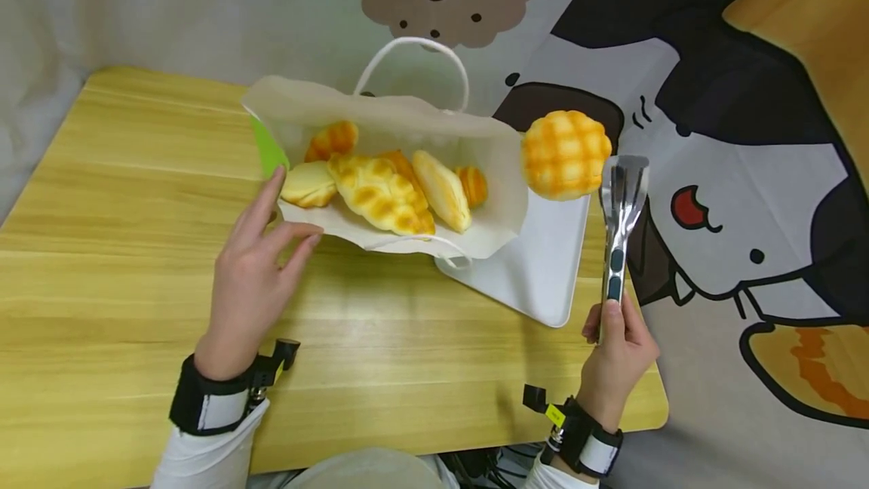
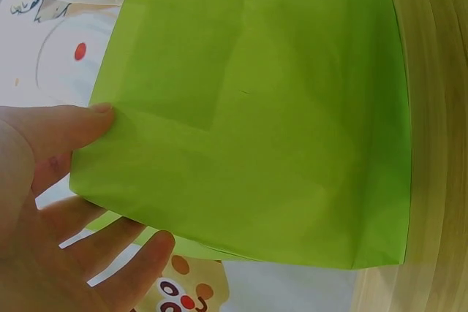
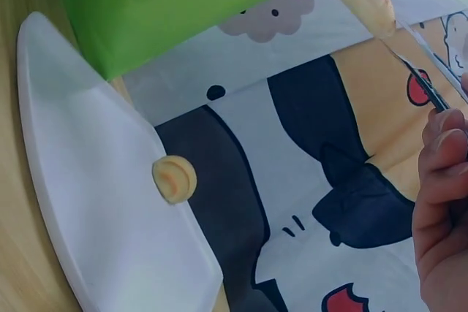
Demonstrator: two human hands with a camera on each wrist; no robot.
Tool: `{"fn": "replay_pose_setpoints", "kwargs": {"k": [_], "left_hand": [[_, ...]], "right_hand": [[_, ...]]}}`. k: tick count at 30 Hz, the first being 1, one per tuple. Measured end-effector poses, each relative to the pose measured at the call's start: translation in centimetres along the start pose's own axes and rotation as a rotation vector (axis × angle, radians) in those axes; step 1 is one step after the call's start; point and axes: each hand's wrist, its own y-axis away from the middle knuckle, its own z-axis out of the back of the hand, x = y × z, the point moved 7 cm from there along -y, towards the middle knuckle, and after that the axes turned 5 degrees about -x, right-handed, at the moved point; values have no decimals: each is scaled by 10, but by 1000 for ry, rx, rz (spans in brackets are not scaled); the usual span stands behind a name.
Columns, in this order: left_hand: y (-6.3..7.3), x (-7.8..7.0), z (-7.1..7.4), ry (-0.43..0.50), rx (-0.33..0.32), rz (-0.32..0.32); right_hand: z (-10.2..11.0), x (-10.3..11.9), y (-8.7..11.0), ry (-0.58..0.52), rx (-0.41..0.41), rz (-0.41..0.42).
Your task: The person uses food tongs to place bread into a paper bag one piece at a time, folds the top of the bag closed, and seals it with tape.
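Observation:
My left hand (image 1: 247,278) pinches the near left rim of a green paper bag (image 2: 248,122), its thumb outside on the front and a finger over the rim. Other fingers spread along the bag's left side. Inside the bag lie several breads, among them a braided loaf (image 1: 380,191), a pale long roll (image 1: 443,191) and a small croissant-like roll (image 1: 333,142). With my right hand (image 1: 621,357) I grip metal tongs (image 1: 615,236), whose tips hold a round bun with a grid top (image 1: 566,155) in the air, right of the bag.
A white tray (image 1: 536,270) lies partly behind the bag on the wooden table (image 1: 122,247). One small bread piece (image 3: 175,179) sits at its edge in the right wrist view. White handles (image 1: 410,40) stand on the bag. A cartoon-printed cloth (image 1: 733,172) hangs behind.

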Motion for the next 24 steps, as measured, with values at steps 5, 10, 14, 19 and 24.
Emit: {"fn": "replay_pose_setpoints", "kwargs": {"k": [5, 10, 14, 19, 24], "left_hand": [[0, 0, -3, -23, 32, -9], [0, 1, -5, -56, 59, -21], [0, 1, -6, -57, 59, -21], [0, 1, -6, -55, 48, -17], [0, 0, -5, -33, 25, -5]], "right_hand": [[4, -11, -1, -1, -22, -43], [6, -32, 1, 68, -31, -136], [5, -39, 2, 58, -29, -147], [0, -42, 2, 38, 4, -151], [-4, -42, 3, 48, 25, -173]]}}
